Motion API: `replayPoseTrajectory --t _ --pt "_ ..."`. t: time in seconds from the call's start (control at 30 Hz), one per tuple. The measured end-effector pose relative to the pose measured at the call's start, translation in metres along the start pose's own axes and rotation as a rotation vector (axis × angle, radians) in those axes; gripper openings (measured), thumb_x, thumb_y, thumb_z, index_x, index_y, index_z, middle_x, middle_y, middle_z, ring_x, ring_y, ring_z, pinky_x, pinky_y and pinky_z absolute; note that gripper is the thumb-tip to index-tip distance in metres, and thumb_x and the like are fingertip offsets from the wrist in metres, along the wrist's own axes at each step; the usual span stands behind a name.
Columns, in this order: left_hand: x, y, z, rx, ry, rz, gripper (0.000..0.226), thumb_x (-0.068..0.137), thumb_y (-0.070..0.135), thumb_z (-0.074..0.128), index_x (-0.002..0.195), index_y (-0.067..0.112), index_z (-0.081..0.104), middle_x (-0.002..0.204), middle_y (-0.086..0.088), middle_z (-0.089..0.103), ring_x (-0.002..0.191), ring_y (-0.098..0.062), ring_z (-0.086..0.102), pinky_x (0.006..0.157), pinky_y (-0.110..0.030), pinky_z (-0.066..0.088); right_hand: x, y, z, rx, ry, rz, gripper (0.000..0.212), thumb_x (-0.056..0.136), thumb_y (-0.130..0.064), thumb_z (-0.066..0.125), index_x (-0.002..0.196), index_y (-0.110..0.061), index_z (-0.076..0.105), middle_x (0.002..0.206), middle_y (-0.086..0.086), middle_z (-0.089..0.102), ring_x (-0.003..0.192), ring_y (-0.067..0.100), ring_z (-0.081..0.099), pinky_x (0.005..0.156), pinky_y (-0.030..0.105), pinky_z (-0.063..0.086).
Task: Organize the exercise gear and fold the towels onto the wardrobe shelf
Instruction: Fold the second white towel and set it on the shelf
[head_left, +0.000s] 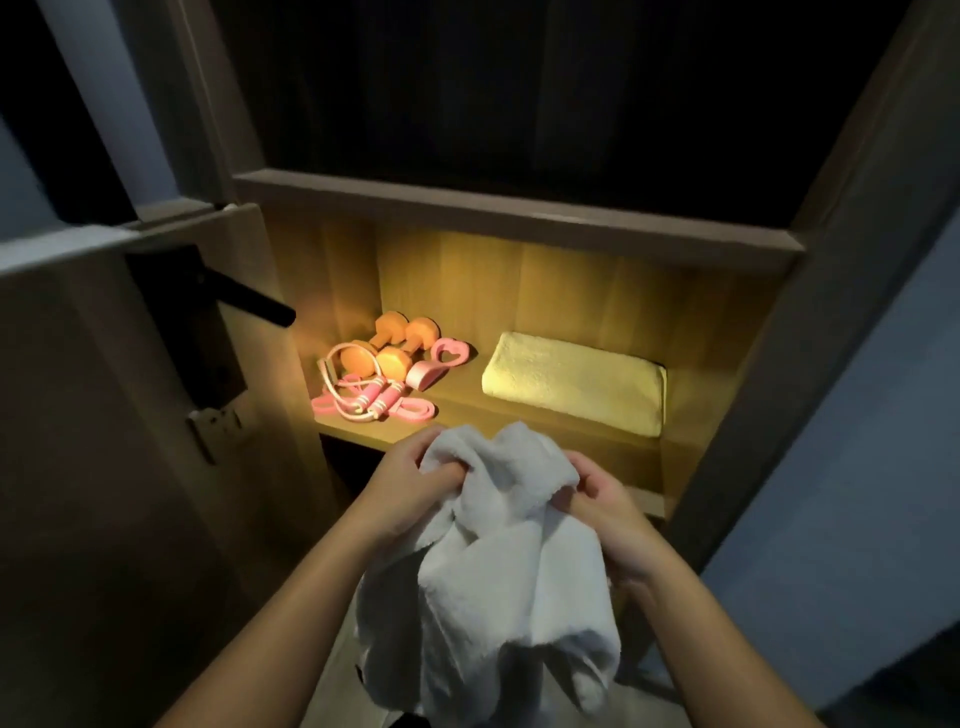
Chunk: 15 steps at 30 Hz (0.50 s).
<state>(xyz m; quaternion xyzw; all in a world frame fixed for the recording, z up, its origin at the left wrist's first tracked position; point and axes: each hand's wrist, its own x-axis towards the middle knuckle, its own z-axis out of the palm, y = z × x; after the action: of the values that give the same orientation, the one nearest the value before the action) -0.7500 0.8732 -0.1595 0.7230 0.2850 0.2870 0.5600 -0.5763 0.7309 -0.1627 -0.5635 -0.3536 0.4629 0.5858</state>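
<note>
White towel, crumpled, lower centre of the frame, held in the air in front of the wardrobe shelf, not yet folded. Taken near its top on both sides: left grip clenched on a bunch of cloth, right grip pinching a fold. Probably light, soft and limp, not slippery, nothing fragile; best taken by two corners and shaken flat before folding. Just above, centre right, yellow towel already folded on the shelf. Centre left, orange dumbbells, pink jump rope and pink heart-shaped piece grouped close together. Far left, dark door handle.
</note>
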Motion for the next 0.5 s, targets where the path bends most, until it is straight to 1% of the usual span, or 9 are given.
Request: replayPoseTrajectory --t 0.07,0.1,0.13,0.17,0.23,0.3,0.37,0.43,0.5 --pt "-0.031 -0.016 0.003 -0.064 0.023 0.069 0.022 0.087 -0.001 0.059 0.095 0.017 0.07 0.083 0.006 0.071 0.074 0.0 0.064 0.06 -0.012 0.05 -0.025 0.021 0.015 -0.006 0.033 -0.054 0.05 0.07 -0.028 0.075 0.118 -0.02 0.063 0.112 0.007 0.069 0.101 0.028 0.067 0.081 0.041 0.057" --pt "-0.047 -0.017 0.006 -0.098 0.025 0.097 0.024 0.086 -0.004 0.057 0.095 0.014 0.069 0.08 0.007 0.071 0.073 0.001 0.063 0.06 -0.012 0.05 -0.04 0.028 0.023 -0.001 0.055 -0.075 0.05 0.071 -0.028 0.075 0.119 -0.019 0.063 0.114 0.008 0.068 0.103 0.029 0.066 0.084 0.045 0.056" --pt "-0.064 -0.016 0.007 -0.124 0.023 0.119 0.026 0.086 -0.006 0.055 0.094 0.015 0.069 0.078 0.01 0.071 0.072 0.002 0.063 0.06 -0.011 0.05 -0.056 0.033 0.03 0.001 0.074 -0.09 0.049 0.071 -0.027 0.075 0.118 -0.02 0.064 0.114 0.009 0.068 0.103 0.03 0.066 0.086 0.046 0.056" --pt "-0.08 -0.011 0.008 -0.138 0.014 0.141 0.03 0.087 -0.007 0.054 0.092 0.019 0.069 0.077 0.013 0.071 0.071 0.003 0.062 0.06 -0.011 0.05 -0.071 0.034 0.037 0.003 0.094 -0.103 0.048 0.071 -0.027 0.075 0.117 -0.021 0.064 0.114 0.008 0.068 0.101 0.028 0.067 0.084 0.045 0.057" --pt "-0.107 0.007 0.004 -0.134 -0.056 0.187 0.033 0.087 -0.006 0.053 0.092 0.023 0.068 0.079 0.013 0.071 0.073 0.003 0.064 0.062 -0.013 0.051 -0.101 0.026 0.049 0.033 0.132 -0.14 0.043 0.073 -0.023 0.074 0.115 -0.023 0.066 0.109 0.006 0.071 0.094 0.023 0.07 0.073 0.037 0.058" --pt "-0.124 0.032 -0.005 -0.105 -0.148 0.252 0.027 0.085 0.0 0.056 0.099 0.02 0.069 0.089 0.006 0.073 0.082 -0.003 0.066 0.069 -0.018 0.053 -0.129 0.012 0.055 0.066 0.129 -0.196 0.034 0.075 -0.021 0.073 0.109 -0.025 0.07 0.104 0.005 0.073 0.087 0.02 0.072 0.065 0.031 0.057" --pt "-0.135 0.052 -0.014 -0.073 -0.219 0.307 0.028 0.078 0.015 0.059 0.102 0.024 0.07 0.097 0.003 0.073 0.089 -0.009 0.068 0.071 -0.021 0.055 -0.153 -0.003 0.06 0.065 0.101 -0.244 0.029 0.074 -0.028 0.079 0.103 -0.027 0.074 0.103 0.004 0.074 0.089 0.021 0.072 0.067 0.03 0.057" --pt "-0.144 0.056 -0.019 -0.073 -0.263 0.307 0.028 0.075 0.024 0.06 0.097 0.035 0.072 0.096 0.005 0.074 0.087 -0.008 0.069 0.067 -0.018 0.053 -0.171 -0.005 0.064 0.035 0.091 -0.254 0.038 0.072 -0.038 0.082 0.107 -0.027 0.072 0.108 0.006 0.072 0.095 0.024 0.071 0.072 0.033 0.057" --pt "-0.154 0.04 -0.017 -0.076 -0.297 0.247 0.027 0.075 0.022 0.06 0.092 0.039 0.073 0.093 0.006 0.075 0.083 -0.006 0.07 0.062 -0.017 0.052 -0.181 0.013 0.065 0.014 0.103 -0.207 0.051 0.069 -0.042 0.084 0.114 -0.025 0.069 0.115 0.01 0.07 0.101 0.028 0.069 0.075 0.037 0.057"
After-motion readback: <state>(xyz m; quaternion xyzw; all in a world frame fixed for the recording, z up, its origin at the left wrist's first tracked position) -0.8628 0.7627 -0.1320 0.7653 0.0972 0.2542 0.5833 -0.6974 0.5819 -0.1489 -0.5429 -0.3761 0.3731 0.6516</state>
